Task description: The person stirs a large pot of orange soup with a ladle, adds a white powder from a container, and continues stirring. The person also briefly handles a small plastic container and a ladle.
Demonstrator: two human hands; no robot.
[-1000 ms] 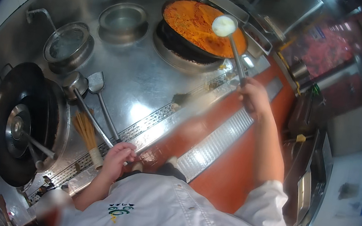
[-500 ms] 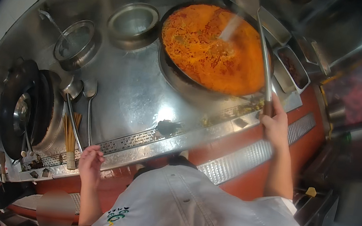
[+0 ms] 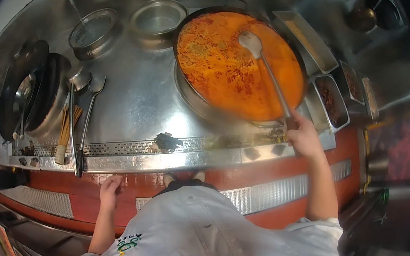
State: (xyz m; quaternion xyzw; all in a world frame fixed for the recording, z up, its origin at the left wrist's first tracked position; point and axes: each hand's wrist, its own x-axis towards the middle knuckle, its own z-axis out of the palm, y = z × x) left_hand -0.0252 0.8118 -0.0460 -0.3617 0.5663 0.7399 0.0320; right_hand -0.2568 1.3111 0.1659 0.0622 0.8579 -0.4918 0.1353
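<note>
My right hand [image 3: 305,136] is closed around the brown grip of a long-handled metal ladle [image 3: 276,83]. Its pale round head lies over a wide black wok [image 3: 176,49] full of orange-red, oily liquid [image 3: 213,71], seemingly at the surface. Flecks and clumps float across that liquid. Low in front of the counter edge hangs my left hand [image 3: 110,184], fingers loosely curled, and nothing shows in it. Nearest to it, a second ladle [image 3: 78,79] and a wok spatula [image 3: 96,85] rest on the counter, handles over the edge, beside a bamboo brush [image 3: 62,151].
A metal pot [image 3: 185,14] and a smaller basin [image 3: 72,39] stand left of the wok. Black woks [image 3: 47,104] lean at the far left. Rectangular trays, one holding dark red pieces [image 3: 330,101], line the right. A dark scrap [image 3: 167,142] lies by the perforated drain strip.
The ladle has come down from above the wok's far right rim to its upper middle; the falling stream is gone. My left hand appears farther from the utensil handles. The view has shifted.
</note>
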